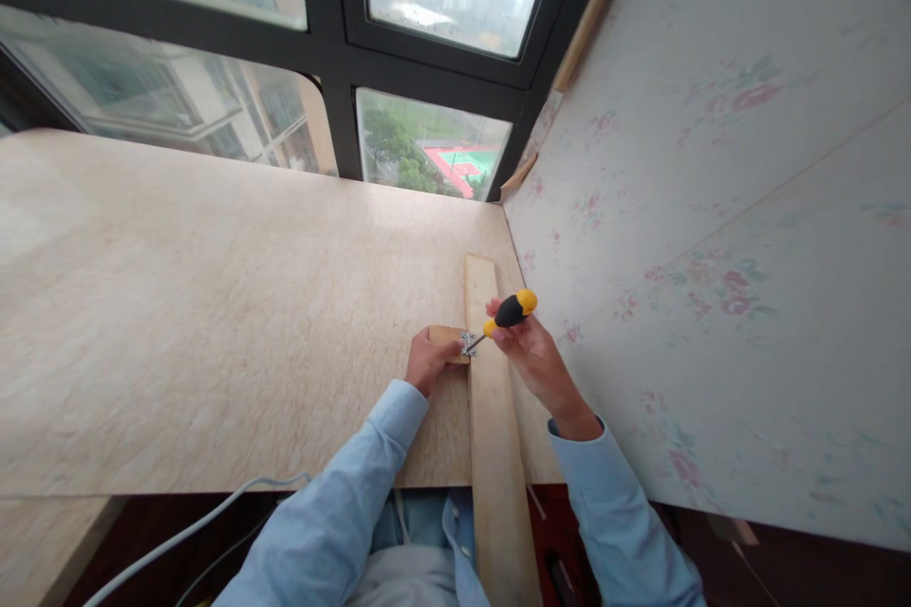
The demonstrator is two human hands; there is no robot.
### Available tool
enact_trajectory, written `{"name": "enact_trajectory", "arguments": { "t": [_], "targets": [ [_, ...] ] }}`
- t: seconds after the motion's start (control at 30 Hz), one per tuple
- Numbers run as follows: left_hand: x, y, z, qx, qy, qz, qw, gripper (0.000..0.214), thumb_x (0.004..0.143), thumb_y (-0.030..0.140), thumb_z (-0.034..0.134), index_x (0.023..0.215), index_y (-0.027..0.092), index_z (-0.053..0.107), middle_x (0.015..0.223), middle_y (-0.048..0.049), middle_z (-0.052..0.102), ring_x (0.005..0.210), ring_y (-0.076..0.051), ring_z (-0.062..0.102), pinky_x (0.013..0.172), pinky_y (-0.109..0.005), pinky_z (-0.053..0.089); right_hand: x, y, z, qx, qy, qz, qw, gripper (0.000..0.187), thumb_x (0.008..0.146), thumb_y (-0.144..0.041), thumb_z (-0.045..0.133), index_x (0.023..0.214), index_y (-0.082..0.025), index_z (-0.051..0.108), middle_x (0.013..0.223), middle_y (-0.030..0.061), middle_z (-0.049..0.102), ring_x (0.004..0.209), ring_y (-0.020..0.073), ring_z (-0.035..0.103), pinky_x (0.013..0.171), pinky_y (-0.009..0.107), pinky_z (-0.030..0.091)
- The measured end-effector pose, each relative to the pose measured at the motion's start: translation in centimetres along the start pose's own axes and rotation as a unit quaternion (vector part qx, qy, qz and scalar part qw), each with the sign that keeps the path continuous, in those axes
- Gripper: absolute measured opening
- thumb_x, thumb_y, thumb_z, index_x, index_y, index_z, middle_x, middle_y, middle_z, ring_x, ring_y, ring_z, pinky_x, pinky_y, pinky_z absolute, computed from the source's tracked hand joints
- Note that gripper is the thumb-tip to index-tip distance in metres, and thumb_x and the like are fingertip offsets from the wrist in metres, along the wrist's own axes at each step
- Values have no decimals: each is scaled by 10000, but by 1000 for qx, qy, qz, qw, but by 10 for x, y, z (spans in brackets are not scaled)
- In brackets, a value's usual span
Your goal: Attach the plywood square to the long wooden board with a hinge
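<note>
A long wooden board [492,436] lies on the marble sill, its near end reaching past the front edge toward my body. Against its left side sits a small wooden block [442,334]. A silver metal hinge [468,344] spans the joint between the two. My left hand [427,361] is closed around the block, the thumb close to the hinge. My right hand [530,356] grips a yellow and black screwdriver [511,311], tilted so that its shaft points down-left at the hinge. Whether the tip sits in a screw is too small to tell.
The marble windowsill [213,322] stretches to the left. A wall with floral paper [712,256] rises close on the right, and a dark-framed window [434,66] stands behind. A white cable [213,512] hangs at the front edge, lower left.
</note>
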State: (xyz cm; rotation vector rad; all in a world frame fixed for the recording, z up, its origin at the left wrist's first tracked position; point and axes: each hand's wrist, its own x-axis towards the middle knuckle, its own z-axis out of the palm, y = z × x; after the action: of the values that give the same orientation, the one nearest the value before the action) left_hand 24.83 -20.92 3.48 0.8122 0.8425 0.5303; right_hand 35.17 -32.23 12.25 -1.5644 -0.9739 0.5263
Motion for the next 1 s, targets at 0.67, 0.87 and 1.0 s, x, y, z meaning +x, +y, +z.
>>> {"name": "enact_trajectory", "arguments": {
  "t": [0.67, 0.87, 1.0],
  "targets": [
    [3, -4, 0, 6, 3, 11, 1000, 415, 549, 174, 814, 888, 122, 582, 782, -51, 710, 680, -208, 687, 588, -343, 593, -10, 9, 2, 92, -19, -1, 996, 546, 881, -490, 627, 1365, -295, 466, 1414, 83, 573, 1280, 229, 553, 1088, 457, 431],
    [0, -1, 0, 15, 6, 7, 1000, 393, 556, 154, 814, 877, 126, 588, 783, -49, 714, 682, -206, 692, 586, -335, 592, -1, 10, 5, -102, 166, -10, 981, 442, 644, -520, 832, 880, -209, 625, 864, 58, 725, 871, 263, 685, 875, 462, 543],
    [0, -2, 0, 17, 8, 9, 1000, 390, 553, 162, 817, 870, 130, 591, 779, -48, 709, 684, -209, 691, 579, -337, 588, 2, 16, 6, -65, 140, -24, 988, 459, 767, -548, 720, 1056, -227, 568, 1035, 76, 687, 1043, 253, 646, 981, 461, 493]
  ]
}}
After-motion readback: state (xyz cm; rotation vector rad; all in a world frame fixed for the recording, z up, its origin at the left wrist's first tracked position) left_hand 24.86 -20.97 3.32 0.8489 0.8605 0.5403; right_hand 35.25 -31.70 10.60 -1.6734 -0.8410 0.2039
